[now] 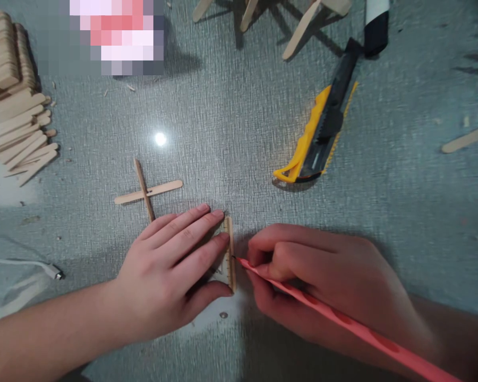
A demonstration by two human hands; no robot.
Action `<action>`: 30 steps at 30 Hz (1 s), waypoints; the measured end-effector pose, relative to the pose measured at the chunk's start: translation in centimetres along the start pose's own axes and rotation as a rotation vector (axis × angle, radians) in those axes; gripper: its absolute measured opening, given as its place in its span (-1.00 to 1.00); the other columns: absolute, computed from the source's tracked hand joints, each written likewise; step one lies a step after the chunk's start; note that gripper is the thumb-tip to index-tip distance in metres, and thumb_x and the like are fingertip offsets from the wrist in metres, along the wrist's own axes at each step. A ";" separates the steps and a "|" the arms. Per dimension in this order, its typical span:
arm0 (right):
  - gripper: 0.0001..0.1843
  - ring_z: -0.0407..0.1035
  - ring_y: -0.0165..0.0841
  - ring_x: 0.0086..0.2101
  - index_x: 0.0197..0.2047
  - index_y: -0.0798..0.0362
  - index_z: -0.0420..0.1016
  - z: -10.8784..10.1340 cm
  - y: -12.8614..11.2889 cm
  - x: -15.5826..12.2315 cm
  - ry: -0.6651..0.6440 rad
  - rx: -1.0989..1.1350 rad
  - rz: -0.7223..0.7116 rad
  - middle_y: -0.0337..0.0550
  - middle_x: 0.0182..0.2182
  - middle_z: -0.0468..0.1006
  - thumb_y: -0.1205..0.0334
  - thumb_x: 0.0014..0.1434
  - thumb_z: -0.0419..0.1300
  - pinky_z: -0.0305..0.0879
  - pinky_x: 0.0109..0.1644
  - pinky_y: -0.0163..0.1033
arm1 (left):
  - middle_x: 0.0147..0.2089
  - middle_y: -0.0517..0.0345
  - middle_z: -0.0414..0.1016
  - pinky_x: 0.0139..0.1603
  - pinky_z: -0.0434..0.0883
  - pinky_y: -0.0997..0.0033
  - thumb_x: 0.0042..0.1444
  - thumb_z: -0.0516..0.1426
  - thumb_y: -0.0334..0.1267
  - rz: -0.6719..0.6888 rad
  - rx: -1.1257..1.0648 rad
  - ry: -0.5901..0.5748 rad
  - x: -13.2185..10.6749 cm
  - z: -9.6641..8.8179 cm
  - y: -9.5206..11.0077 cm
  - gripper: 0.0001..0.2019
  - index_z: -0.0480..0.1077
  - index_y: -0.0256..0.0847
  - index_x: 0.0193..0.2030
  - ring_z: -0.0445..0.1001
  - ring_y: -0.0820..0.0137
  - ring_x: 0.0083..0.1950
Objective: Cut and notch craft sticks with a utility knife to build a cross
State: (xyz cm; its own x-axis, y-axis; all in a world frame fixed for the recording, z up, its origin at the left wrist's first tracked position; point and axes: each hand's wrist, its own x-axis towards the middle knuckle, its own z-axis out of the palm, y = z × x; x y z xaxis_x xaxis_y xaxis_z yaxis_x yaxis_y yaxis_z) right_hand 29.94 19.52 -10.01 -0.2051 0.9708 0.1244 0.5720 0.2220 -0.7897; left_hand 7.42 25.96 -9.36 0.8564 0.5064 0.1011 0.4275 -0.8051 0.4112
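Observation:
My left hand [175,254] lies over a small clear ruler [225,265], fingers stretched out and thumb near its lower end, holding it down along a craft stick [231,239] on the table. Much of the ruler is hidden under the palm. My right hand [322,281] is closed around a red pencil [326,310]; its dark tip touches or nearly touches the craft stick beside the ruler's edge. Two crossed craft sticks [165,188] lie just beyond my left hand, one partly covered by my fingers.
A yellow and black utility knife [322,132] lies ahead on the right, near a black-and-white marker [376,26]. Craft sticks pile up [19,127] at the far left. A white cable [43,266] lies at left. More sticks [302,32] stand at the back; another stick [468,137] lies right.

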 end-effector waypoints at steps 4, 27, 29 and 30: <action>-0.71 0.35 -0.57 -0.56 -0.48 0.00 0.24 0.0 0.0 0.0 0.015 0.003 -0.010 -0.37 -0.48 0.50 0.51 0.16 0.18 0.27 -0.49 -0.43 | 0.31 -0.11 0.47 0.30 0.42 0.11 0.25 0.26 0.08 0.003 -0.002 -0.009 -0.1 0.0 0.0 -0.48 0.45 -0.27 0.17 0.42 0.10 0.37; -0.70 0.37 -0.59 -0.52 -0.49 0.02 0.22 0.4 0.3 -0.1 0.013 0.035 -0.017 -0.36 -0.47 0.49 0.53 0.14 0.19 0.32 -0.43 -0.47 | 0.31 -0.11 0.48 0.30 0.42 0.12 0.26 0.24 0.09 -0.005 0.003 -0.013 0.0 0.1 -0.1 -0.49 0.45 -0.25 0.17 0.42 0.10 0.37; -0.70 0.37 -0.59 -0.51 -0.49 0.02 0.22 0.4 0.3 -0.1 0.017 0.036 -0.020 -0.36 -0.47 0.49 0.53 0.13 0.19 0.31 -0.43 -0.48 | 0.30 -0.11 0.48 0.31 0.40 0.13 0.25 0.26 0.09 -0.004 0.000 -0.013 0.0 0.0 -0.1 -0.48 0.44 -0.26 0.17 0.42 0.11 0.38; -0.70 0.36 -0.59 -0.52 -0.49 0.02 0.22 0.3 0.2 -0.1 0.019 0.034 -0.019 -0.37 -0.48 0.49 0.53 0.13 0.19 0.31 -0.43 -0.48 | 0.30 -0.10 0.49 0.32 0.39 0.14 0.24 0.27 0.08 -0.003 -0.001 -0.012 0.0 0.0 -0.1 -0.48 0.44 -0.26 0.17 0.41 0.11 0.38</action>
State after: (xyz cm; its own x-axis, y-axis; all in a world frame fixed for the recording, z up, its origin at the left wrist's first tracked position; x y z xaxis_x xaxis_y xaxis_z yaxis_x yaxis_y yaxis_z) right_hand 29.83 19.48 -10.38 -0.2001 0.9681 0.1506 0.5409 0.2373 -0.8069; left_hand 7.43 26.02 -9.41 0.8587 0.5047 0.0892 0.4293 -0.8033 0.4127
